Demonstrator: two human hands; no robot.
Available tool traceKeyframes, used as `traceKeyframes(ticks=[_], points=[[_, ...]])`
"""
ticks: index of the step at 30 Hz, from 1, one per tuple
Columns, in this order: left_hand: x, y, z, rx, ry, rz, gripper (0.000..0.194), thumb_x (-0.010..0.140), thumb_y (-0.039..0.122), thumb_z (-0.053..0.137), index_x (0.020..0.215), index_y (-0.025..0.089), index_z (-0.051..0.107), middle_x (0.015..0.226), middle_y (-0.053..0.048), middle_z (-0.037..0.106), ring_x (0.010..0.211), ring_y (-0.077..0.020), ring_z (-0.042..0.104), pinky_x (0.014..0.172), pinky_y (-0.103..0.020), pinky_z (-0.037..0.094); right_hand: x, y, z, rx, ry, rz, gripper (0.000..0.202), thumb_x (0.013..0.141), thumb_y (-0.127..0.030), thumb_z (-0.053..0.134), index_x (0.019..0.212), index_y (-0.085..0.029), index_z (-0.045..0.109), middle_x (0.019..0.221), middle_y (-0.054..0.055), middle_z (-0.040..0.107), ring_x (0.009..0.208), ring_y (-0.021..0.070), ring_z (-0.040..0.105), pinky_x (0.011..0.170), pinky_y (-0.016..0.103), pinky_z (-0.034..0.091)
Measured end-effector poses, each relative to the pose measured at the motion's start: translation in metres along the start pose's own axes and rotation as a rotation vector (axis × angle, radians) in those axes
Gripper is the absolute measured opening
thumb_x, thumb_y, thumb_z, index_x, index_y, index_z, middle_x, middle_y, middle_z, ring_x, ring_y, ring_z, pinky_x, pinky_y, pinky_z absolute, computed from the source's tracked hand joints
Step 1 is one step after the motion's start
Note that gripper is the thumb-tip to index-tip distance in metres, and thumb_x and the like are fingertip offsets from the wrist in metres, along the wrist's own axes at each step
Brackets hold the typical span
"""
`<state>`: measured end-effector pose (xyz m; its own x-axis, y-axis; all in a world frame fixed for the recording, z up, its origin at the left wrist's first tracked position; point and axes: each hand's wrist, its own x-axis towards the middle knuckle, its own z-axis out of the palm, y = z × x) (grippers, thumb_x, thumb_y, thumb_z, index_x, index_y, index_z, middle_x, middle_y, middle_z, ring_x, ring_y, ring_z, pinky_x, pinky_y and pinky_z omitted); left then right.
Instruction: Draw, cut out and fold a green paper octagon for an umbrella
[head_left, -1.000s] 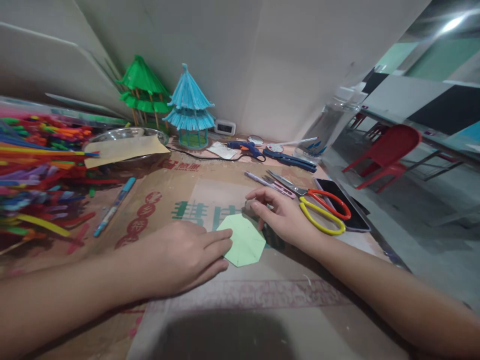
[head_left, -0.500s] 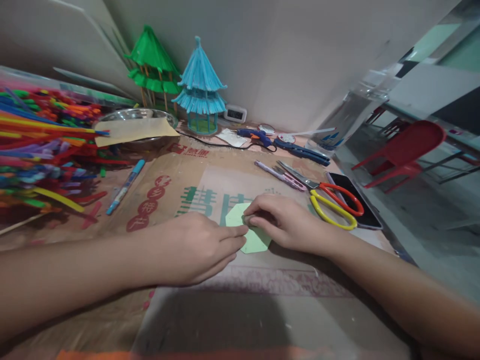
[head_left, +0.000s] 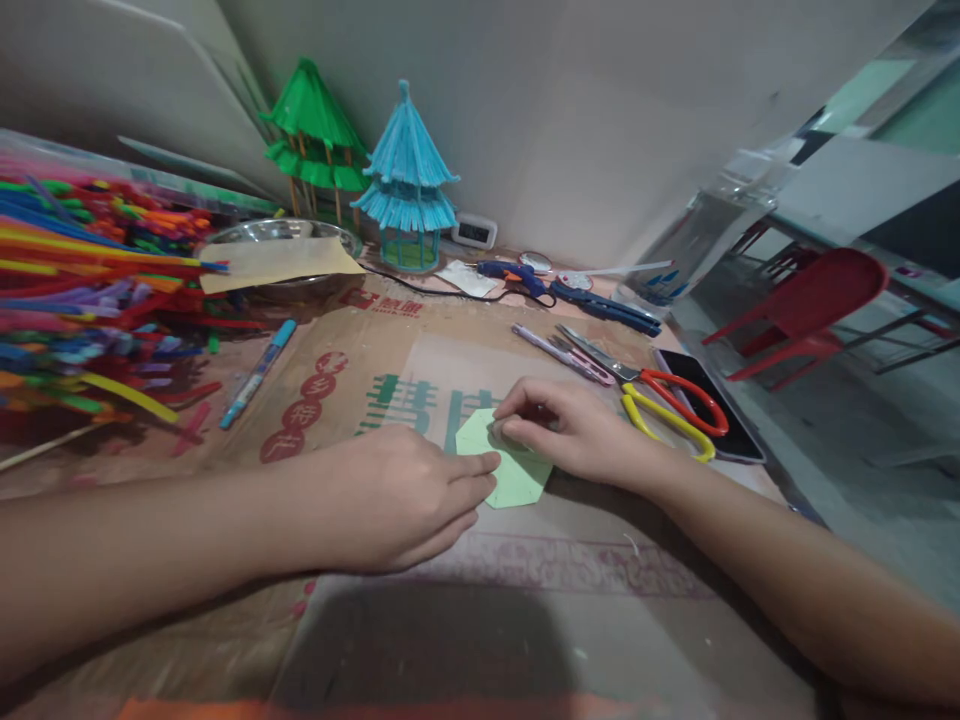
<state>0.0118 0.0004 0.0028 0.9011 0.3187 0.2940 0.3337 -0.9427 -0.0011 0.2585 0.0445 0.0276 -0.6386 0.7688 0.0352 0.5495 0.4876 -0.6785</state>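
Observation:
A light green paper octagon (head_left: 517,478) lies flat on the cardboard-covered table (head_left: 420,360). My left hand (head_left: 390,497) rests palm down at its left edge, with the fingertips pressing on the paper. My right hand (head_left: 577,435) lies over the octagon's upper right part, fingers curled and pinching at the paper near its middle. The two hands nearly touch each other above the paper.
Yellow-and-red scissors (head_left: 660,400), a phone (head_left: 712,405) and a pink-handled tool (head_left: 562,352) lie right of my hands. A blue glue gun (head_left: 514,275), green (head_left: 311,130) and blue (head_left: 405,170) straw pagodas, a metal bowl (head_left: 277,235), a blue pen (head_left: 259,372) and coloured straws (head_left: 82,290) stand behind and left.
My right hand came left from beside the scissors onto the green octagon and now pinches at it. My left hand stayed on the paper's left edge. The camera view shifted slightly.

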Motion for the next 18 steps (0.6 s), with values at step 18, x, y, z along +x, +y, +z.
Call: traceKeyframes(ticks=[18], points=[[0.001, 0.000, 0.000, -0.036, -0.039, -0.023, 0.029, 0.106, 0.025, 0.047, 0.122, 0.013, 0.068, 0.114, -0.012, 0.081, 0.077, -0.0218, 0.076, 0.059, -0.034, 0.054, 0.004, 0.004, 0.007, -0.074, 0.024, -0.033, 0.004, 0.095, -0.023, 0.064, 0.092, -0.020, 0.065, 0.084, 0.003, 0.074, 0.072, 0.0159, 0.065, 0.068, 0.027, 0.047]])
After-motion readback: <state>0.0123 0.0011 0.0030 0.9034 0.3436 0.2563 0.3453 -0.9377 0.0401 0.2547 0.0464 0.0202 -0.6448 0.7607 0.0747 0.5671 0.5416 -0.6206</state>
